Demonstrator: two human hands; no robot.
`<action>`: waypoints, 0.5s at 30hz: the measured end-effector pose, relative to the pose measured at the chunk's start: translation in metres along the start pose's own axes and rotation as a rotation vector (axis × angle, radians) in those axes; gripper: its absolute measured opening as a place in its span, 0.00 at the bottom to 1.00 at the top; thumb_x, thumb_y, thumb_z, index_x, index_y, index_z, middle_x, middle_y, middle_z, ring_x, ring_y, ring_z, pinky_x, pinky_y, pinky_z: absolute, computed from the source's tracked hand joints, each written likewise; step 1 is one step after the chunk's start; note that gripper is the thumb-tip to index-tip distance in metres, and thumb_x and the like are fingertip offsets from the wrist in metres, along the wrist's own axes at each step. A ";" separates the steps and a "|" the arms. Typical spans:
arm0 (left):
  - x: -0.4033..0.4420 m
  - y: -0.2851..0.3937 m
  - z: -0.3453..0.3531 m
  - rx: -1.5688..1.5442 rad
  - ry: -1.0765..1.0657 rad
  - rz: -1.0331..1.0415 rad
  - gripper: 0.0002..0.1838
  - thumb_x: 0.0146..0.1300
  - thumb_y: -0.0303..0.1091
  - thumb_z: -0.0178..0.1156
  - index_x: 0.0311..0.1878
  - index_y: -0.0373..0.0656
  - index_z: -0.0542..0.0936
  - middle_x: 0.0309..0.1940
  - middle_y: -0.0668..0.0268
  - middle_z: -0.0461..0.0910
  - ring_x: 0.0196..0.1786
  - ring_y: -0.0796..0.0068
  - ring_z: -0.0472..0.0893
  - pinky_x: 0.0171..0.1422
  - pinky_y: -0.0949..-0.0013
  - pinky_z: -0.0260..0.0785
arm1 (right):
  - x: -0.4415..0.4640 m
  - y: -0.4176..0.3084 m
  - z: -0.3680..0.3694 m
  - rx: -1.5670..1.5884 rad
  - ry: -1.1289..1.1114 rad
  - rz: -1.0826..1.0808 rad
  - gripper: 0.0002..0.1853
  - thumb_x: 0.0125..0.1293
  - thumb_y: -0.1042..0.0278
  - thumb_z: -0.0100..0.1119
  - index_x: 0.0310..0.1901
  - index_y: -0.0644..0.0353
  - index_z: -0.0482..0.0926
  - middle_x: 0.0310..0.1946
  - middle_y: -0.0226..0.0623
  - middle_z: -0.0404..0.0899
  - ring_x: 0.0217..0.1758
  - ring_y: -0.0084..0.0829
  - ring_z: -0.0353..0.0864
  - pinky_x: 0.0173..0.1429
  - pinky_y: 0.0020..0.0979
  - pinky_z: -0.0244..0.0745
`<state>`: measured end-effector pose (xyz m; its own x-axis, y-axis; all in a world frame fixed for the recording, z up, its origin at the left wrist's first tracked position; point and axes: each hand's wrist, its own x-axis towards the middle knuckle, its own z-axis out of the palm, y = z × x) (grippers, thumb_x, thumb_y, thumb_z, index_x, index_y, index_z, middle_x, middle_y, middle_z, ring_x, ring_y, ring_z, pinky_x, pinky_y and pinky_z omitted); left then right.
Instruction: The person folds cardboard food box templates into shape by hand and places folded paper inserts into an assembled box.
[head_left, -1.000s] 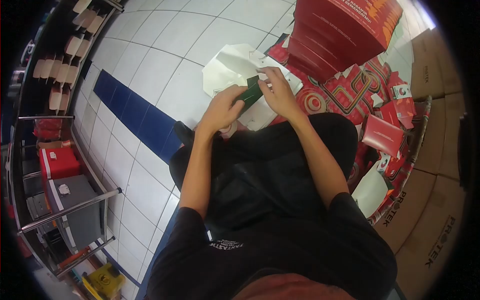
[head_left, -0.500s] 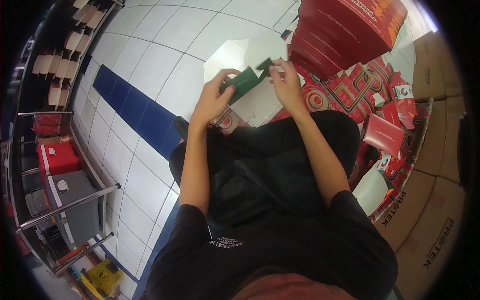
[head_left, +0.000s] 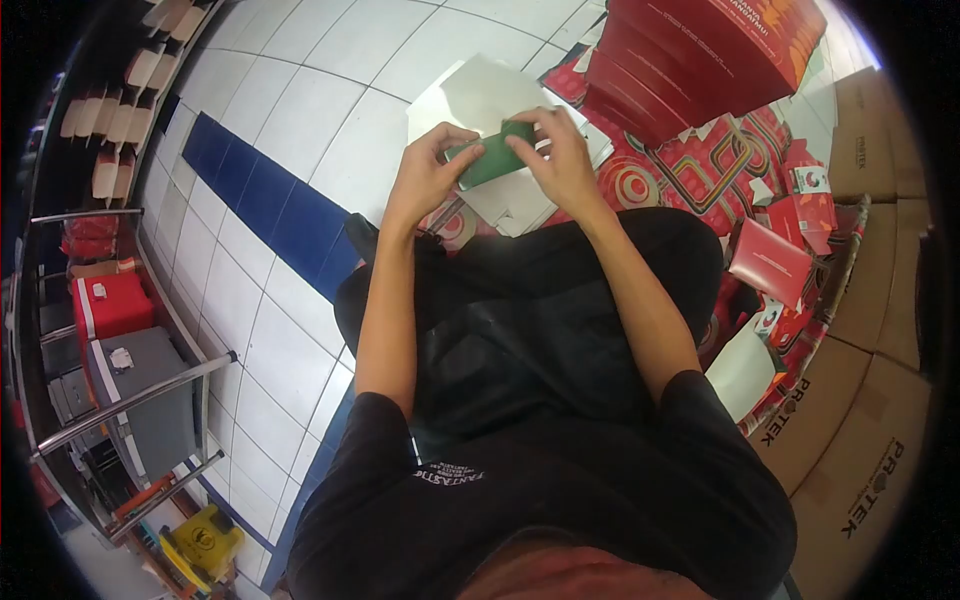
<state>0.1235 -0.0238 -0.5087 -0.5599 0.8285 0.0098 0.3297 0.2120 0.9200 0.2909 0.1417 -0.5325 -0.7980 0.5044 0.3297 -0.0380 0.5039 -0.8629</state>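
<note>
Green box (head_left: 487, 163): one, between your two hands, above the white sheets (head_left: 507, 208), on the far side of your lap. Left hand (head_left: 428, 175): grasping the box's left end, thumb on the near side. Right hand (head_left: 563, 165): grasping its right end, thumb on the face, fingers at the raised green part. Red stack (head_left: 690, 85): far right, on the patterned cloth (head_left: 705, 185). Step in hand, as judged: shaping the box's right end. Next move, as judged: calls for your steady left hold and light right-finger pressure, without creasing the face.
</note>
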 end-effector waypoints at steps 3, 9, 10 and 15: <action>0.000 0.005 -0.001 -0.051 -0.048 -0.006 0.15 0.74 0.35 0.75 0.57 0.35 0.89 0.41 0.61 0.93 0.35 0.81 0.84 0.41 0.71 0.77 | 0.000 -0.005 0.002 0.038 0.232 0.172 0.17 0.70 0.66 0.77 0.58 0.57 0.88 0.49 0.40 0.80 0.51 0.37 0.88 0.52 0.38 0.88; -0.004 0.009 -0.006 -0.022 0.014 0.028 0.14 0.76 0.34 0.74 0.56 0.33 0.90 0.42 0.59 0.93 0.43 0.78 0.87 0.49 0.69 0.80 | -0.001 0.003 0.006 0.088 0.036 0.015 0.17 0.72 0.64 0.78 0.59 0.58 0.91 0.56 0.41 0.82 0.52 0.33 0.90 0.48 0.33 0.87; -0.006 0.013 -0.008 -0.021 0.013 0.025 0.14 0.76 0.34 0.74 0.56 0.33 0.90 0.42 0.59 0.93 0.43 0.78 0.87 0.49 0.69 0.80 | -0.001 0.003 0.008 0.138 0.045 0.025 0.16 0.72 0.64 0.77 0.58 0.59 0.91 0.56 0.43 0.83 0.50 0.35 0.91 0.47 0.35 0.88; -0.007 0.024 -0.017 -0.108 -0.020 -0.047 0.13 0.78 0.33 0.72 0.56 0.34 0.90 0.45 0.61 0.93 0.47 0.77 0.87 0.52 0.68 0.80 | 0.002 0.007 0.006 0.441 0.030 0.193 0.14 0.74 0.63 0.75 0.56 0.60 0.92 0.55 0.45 0.84 0.47 0.36 0.93 0.45 0.36 0.88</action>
<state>0.1228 -0.0336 -0.4804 -0.5570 0.8295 -0.0418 0.2186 0.1950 0.9561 0.2856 0.1423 -0.5401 -0.7982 0.5826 0.1532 -0.1478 0.0572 -0.9874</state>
